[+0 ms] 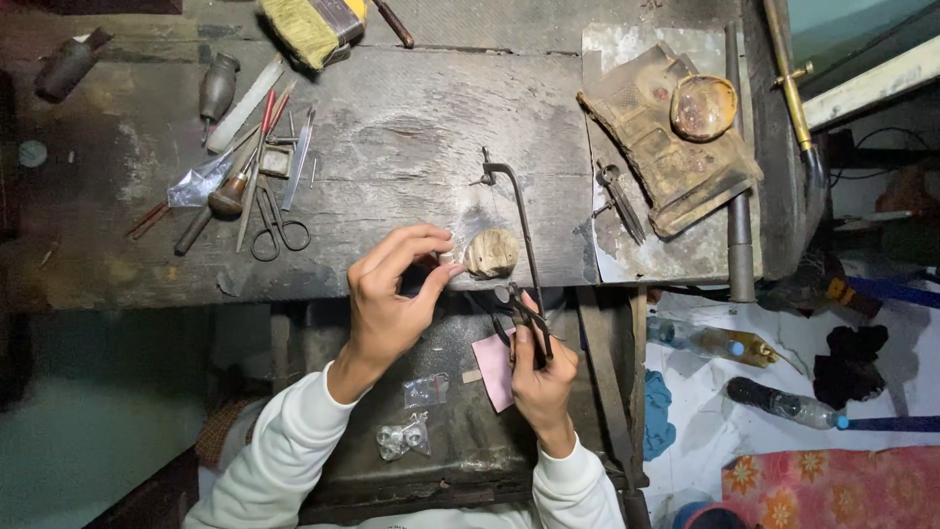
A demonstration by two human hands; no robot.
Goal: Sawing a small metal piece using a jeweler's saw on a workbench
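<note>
My left hand [390, 294] pinches a tiny pale piece [446, 259] between thumb and fingertips, holding it against a worn wooden bench peg [493, 252] at the front edge of the dark workbench [411, 147]. My right hand [541, 377] is closed around the handle of a small metal saw frame [521, 220], whose thin frame rises up beside the peg. Both wrists wear white sleeves. Below my hands lies a dark tray [460, 431] with a pink paper slip [493, 367] and small clear bags [404, 437].
Scissors [277, 227], files, tweezers and gravers lie at the bench's left. A brush [305, 27] sits at the top. A scorched block with a round dish [702, 106] and a torch pipe [789, 83] stand right. Plastic bottles [783, 402] lie on the floor.
</note>
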